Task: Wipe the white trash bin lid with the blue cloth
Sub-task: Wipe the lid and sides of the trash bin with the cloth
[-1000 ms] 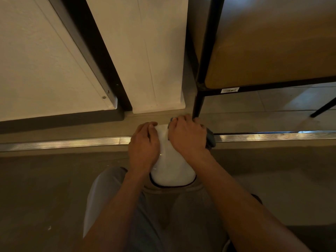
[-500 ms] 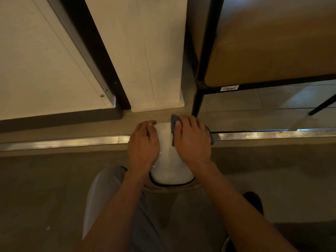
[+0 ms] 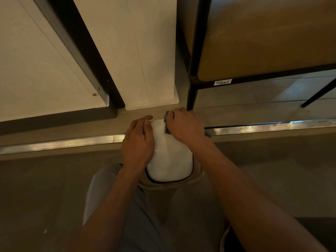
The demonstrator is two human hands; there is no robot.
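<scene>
At frame centre, one white lid (image 3: 170, 157) carries two hands: the left hand (image 3: 138, 142) rests flat, the right hand (image 3: 185, 124) grips one blue cloth (image 3: 166, 124).

One white bin lid (image 3: 170, 159). One blue cloth (image 3: 166, 124), mostly hidden under a hand. Two hands: the left hand (image 3: 138, 142) and the right hand (image 3: 185, 124). One metal floor strip (image 3: 63, 143). One black-framed piece of furniture (image 3: 193, 77) bearing one small label (image 3: 222, 82).
</scene>
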